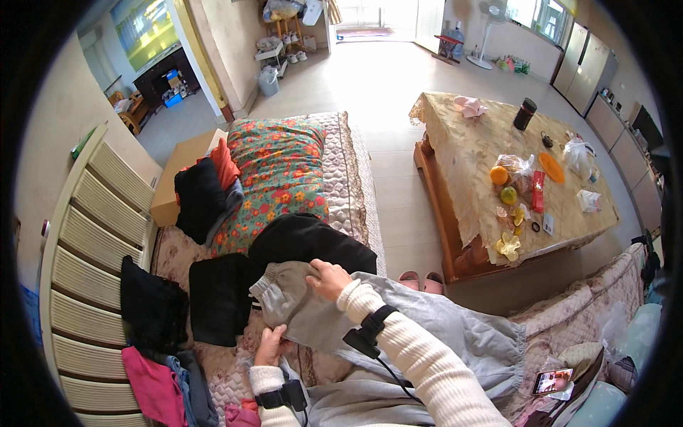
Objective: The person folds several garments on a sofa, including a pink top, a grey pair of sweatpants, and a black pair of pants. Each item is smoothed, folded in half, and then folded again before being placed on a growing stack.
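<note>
Light grey sweatpants (441, 320) lie stretched across the seat in front of me. Their gathered waistband is at the left and a gathered cuff at the right. My right hand (329, 279) pinches the far edge of the cloth near the waistband. At the near edge, my left hand (270, 346) has its fingers closed on the same pants, with some fingertips hidden. Just beyond the waistband is a black garment (306, 242). A folded black garment (219, 299) lies to the left, beside another black garment with a lacy edge (153, 302).
Pink and blue folded clothes (153, 381) lie by the slatted backrest (92, 235). A flowered cushion (277, 171) and a cardboard box (171, 181) stand farther off. The cloth-covered table (455, 156) at right holds fruit and a dark bottle (525, 114). A phone (553, 381) rests at lower right.
</note>
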{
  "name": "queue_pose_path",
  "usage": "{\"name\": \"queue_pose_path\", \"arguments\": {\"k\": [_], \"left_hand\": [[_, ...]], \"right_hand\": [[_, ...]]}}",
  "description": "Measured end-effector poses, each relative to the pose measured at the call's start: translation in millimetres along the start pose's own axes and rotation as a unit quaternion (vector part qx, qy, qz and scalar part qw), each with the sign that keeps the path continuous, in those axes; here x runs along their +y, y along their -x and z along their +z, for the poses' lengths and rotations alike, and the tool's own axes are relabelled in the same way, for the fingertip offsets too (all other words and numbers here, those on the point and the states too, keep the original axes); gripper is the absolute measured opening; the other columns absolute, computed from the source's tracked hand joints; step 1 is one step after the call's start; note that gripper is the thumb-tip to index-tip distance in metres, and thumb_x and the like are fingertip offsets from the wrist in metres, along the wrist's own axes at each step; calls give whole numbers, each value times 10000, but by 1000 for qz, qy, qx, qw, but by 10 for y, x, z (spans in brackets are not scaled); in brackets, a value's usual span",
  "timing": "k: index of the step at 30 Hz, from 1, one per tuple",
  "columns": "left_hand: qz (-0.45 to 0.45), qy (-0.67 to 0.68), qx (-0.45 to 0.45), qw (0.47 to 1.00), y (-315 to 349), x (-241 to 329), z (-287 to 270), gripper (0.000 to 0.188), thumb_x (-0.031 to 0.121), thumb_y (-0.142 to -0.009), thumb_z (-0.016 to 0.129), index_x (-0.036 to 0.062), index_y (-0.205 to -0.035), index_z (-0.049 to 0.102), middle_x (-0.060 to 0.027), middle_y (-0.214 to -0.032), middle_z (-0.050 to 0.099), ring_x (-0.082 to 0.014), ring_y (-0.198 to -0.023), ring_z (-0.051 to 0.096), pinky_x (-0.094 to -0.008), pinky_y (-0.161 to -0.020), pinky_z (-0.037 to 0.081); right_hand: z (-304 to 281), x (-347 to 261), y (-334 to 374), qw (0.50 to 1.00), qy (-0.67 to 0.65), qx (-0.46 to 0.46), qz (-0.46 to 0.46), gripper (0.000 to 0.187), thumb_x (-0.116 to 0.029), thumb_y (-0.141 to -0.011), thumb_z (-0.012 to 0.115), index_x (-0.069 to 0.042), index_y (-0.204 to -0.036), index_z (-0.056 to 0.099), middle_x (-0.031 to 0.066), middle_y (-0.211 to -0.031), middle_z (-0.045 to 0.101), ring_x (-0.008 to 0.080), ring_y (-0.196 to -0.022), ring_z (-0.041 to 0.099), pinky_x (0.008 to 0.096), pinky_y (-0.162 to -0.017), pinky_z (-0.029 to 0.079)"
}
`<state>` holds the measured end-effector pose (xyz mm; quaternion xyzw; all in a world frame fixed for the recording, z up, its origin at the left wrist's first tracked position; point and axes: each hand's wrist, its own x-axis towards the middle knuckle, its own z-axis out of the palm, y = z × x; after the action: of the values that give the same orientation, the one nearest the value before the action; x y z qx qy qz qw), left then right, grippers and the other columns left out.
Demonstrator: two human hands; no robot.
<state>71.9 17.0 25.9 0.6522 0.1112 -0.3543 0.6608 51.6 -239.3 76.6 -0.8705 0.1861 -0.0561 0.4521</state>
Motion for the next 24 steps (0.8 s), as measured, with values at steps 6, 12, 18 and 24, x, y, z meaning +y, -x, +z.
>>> {"name": "queue_pose_path", "arguments": {"k": [6,12,18,24], "left_hand": [[103,193,-114,969,56,331,-69,414,211,-923,579,95,-1314,509,-64,-1238,599,-251,-1145,558,-411,-974,444],[248,213,-77,942,146,641,-14,305,168,-936,578,65,-1221,545,-68,-1175,616,-234,-1056,592,-376,-890,484],[280,-38,89,955,-521,504,-110,191,117,-907,573,32,-1076,545,-8,-935,572,-108,-785,528,-275,-678,445],[131,48,74,988,-611,-71,-269,204,119,-903,550,81,-1103,568,-25,-871,636,-127,-683,599,-265,-570,499]], "right_hand": [[-170,-281,82,979,-133,-60,-145,193,-206,-872,622,-67,-1005,626,208,-889,643,382,-841,639,430,-715,500],[-442,-671,-36,937,-226,106,-244,147,-130,-887,588,-55,-1008,626,175,-848,626,331,-803,627,372,-698,486],[-247,-551,98,951,76,220,-202,548,-159,-834,621,-167,-1353,444,69,-1294,545,247,-1255,464,433,-981,345],[-396,354,1109,960,208,-132,-134,493,-158,-800,634,-127,-1275,505,66,-1361,508,262,-1318,422,539,-1012,318]]}}
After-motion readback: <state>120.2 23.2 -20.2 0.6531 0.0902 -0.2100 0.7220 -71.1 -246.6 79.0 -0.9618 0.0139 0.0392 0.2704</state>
